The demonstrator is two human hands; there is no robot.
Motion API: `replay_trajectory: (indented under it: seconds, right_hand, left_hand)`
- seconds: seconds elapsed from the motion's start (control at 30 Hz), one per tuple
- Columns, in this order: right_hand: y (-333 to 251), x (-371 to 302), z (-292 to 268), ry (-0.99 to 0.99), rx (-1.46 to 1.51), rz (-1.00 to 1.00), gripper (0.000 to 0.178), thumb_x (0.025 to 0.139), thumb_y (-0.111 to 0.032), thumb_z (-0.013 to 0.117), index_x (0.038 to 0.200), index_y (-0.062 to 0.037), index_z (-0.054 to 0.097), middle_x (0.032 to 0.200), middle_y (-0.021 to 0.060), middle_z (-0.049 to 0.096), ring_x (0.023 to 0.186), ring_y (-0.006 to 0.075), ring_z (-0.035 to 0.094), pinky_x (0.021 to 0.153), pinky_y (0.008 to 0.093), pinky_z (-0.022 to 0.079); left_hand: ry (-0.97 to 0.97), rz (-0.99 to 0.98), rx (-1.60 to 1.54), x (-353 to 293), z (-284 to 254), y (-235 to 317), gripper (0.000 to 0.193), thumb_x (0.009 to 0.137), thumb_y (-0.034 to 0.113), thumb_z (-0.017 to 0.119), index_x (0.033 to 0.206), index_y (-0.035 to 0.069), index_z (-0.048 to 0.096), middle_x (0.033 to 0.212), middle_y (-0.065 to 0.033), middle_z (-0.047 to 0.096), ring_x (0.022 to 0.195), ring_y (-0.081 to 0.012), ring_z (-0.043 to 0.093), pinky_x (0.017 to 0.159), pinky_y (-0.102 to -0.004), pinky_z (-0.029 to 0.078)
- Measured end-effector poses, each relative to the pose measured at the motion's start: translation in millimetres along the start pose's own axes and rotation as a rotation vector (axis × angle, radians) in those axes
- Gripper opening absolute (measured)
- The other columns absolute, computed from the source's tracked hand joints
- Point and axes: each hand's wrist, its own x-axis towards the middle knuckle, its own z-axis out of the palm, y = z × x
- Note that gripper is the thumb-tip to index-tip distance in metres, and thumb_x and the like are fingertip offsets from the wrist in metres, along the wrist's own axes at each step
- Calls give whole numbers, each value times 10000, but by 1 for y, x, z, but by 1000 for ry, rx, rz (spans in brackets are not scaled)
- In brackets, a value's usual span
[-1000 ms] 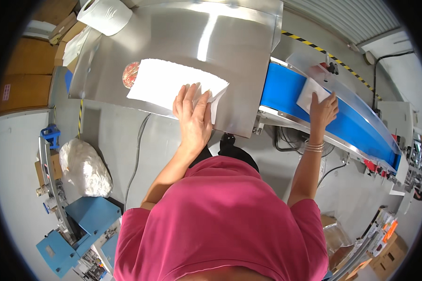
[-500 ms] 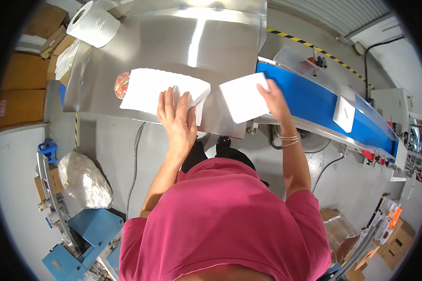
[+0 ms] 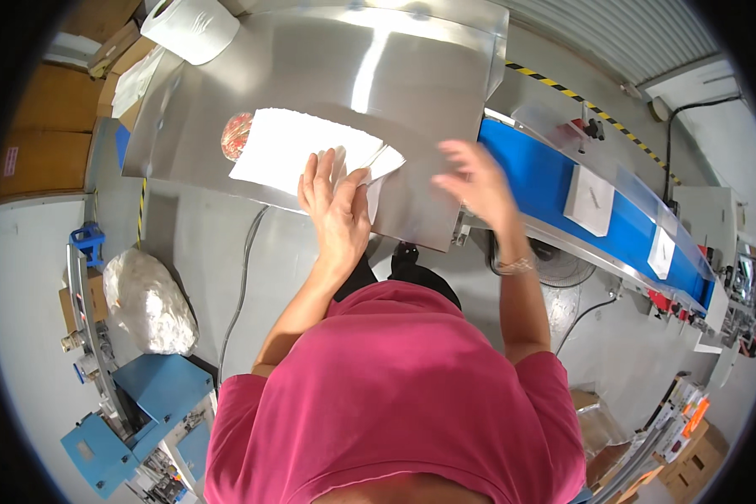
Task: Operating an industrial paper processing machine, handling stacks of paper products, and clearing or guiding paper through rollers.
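At the upper centre of the frame, white sheets (image 3: 287,149) lie on the metal surface (image 3: 435,92) under the left hand (image 3: 338,206), its fingers slightly spread, probably to stop them sliding; whether its thumb pinches an edge, I cannot tell. The blurred right hand (image 3: 482,186), empty, thumb and fingers wide apart, hangs between sheets and blue belt (image 3: 525,168), where two white pieces (image 3: 586,206) lie apart, likely to avoid overlap
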Motion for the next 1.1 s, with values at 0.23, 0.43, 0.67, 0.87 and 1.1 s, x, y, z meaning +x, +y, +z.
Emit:
replay_trajectory:
  seconds: [0.23, 0.43, 0.67, 0.87, 1.1]
  right_hand:
    - [-19, 27, 42, -120, 156, -50, 426, 731, -103, 712, 1104, -67, 509, 1063, 77, 565, 966, 216, 560, 801, 322, 472]
    - [1, 29, 43, -68, -21, -423, 363, 773, -109, 686, 1088, -42, 518, 1023, 58, 569, 915, 164, 559, 775, 300, 467]
    - [99, -13, -28, 361, 34, 342, 420, 870, -389, 581, 962, 18, 528, 821, 118, 588, 708, 201, 536, 688, 336, 458]
    - [112, -41, -79, 797, -1073, 665, 562, 760, -423, 675, 1124, -17, 539, 1000, 204, 595, 926, 332, 567, 801, 384, 438]
    - [-4, 11, 4, 12, -80, -62, 422, 736, -148, 720, 1128, -111, 567, 1122, 96, 565, 951, 230, 576, 776, 321, 479]
  left_hand:
    - [12, 109, 33, -4, 2, -7, 304, 748, -17, 640, 991, 162, 669, 1332, -112, 420, 1270, -371, 323, 1017, -479, 268]
    - [-37, 82, 25, 2, -5, -1, 263, 766, 112, 673, 1027, 144, 659, 1391, -128, 353, 1306, -374, 261, 1041, -500, 206]
    - [51, 35, 52, 7, -4, -18, 333, 768, 33, 653, 1096, 74, 625, 1292, -127, 453, 1230, -360, 362, 1001, -467, 282]
    - [55, 22, 56, 5, -2, -17, 288, 793, 63, 650, 1074, 122, 636, 1290, -113, 463, 1236, -347, 376, 996, -460, 303]
    - [-1, 5, 68, 5, -5, -14, 271, 738, 38, 663, 982, 156, 677, 1327, -82, 431, 1300, -352, 280, 1040, -532, 174]
